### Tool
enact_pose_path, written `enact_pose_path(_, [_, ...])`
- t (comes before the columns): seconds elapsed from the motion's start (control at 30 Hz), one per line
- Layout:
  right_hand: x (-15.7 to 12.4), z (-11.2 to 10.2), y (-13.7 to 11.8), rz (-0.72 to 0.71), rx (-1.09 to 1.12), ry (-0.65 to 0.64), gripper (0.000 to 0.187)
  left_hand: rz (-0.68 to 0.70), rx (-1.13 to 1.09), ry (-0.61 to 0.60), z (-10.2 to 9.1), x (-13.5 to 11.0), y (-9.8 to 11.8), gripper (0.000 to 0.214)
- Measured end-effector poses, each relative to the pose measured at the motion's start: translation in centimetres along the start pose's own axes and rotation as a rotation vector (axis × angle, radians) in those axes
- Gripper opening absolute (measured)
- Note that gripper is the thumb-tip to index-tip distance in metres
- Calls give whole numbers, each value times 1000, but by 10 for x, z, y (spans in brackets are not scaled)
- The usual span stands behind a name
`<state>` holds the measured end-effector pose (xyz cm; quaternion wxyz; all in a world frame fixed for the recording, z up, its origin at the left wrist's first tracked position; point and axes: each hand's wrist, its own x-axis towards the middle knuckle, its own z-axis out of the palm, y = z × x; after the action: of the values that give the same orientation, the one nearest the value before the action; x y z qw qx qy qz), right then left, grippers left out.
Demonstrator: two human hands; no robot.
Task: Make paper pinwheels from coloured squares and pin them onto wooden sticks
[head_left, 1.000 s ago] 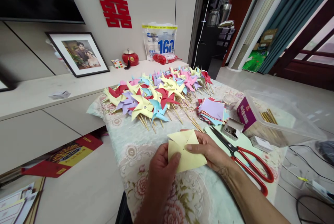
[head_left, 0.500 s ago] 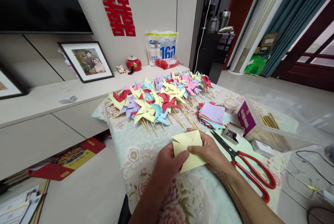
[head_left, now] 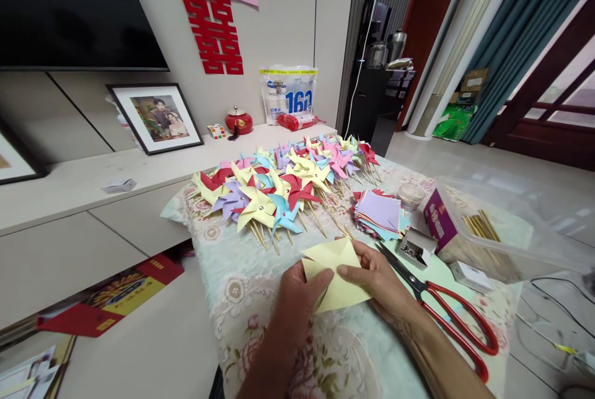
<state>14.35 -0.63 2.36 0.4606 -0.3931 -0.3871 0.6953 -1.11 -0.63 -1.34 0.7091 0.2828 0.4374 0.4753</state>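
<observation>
A pale yellow paper square [head_left: 335, 269] with cut corners is held low over the flowered tablecloth [head_left: 242, 281]. My left hand [head_left: 297, 300] pinches its left side, thumb on top. My right hand [head_left: 379, 281] grips its right side, thumb pressing a folded flap toward the middle. Just beyond lies a heap of finished paper pinwheels [head_left: 283, 182] on wooden sticks, in yellow, red, blue, pink and purple.
Red-handled scissors [head_left: 441, 309] lie right of my right hand. Behind them are a stack of cut coloured squares [head_left: 380, 208], a small open box of pins [head_left: 415, 247], a purple box [head_left: 437, 216] and a clear tub of sticks [head_left: 493, 232]. A low cabinet [head_left: 93, 201] runs along the left.
The view tilted slightly, so everything sits lower in frame. My hands drew closer together on the yellow paper and another flap has been folded toward its centre.
</observation>
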Motion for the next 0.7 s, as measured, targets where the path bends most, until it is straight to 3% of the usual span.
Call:
enact_pose_path(0.37, [-1, 3, -1, 22, 57, 10, 61, 41, 18, -58, 3, -7, 7, 48])
enact_pose_path(0.57, [-3, 5, -4, -8, 125, -73, 56, 73, -77, 23, 13, -17, 17, 41])
enact_pose_path(0.7, [-3, 6, -3, -11, 123, -83, 57, 92, -130, 12, 15, -17, 19, 40])
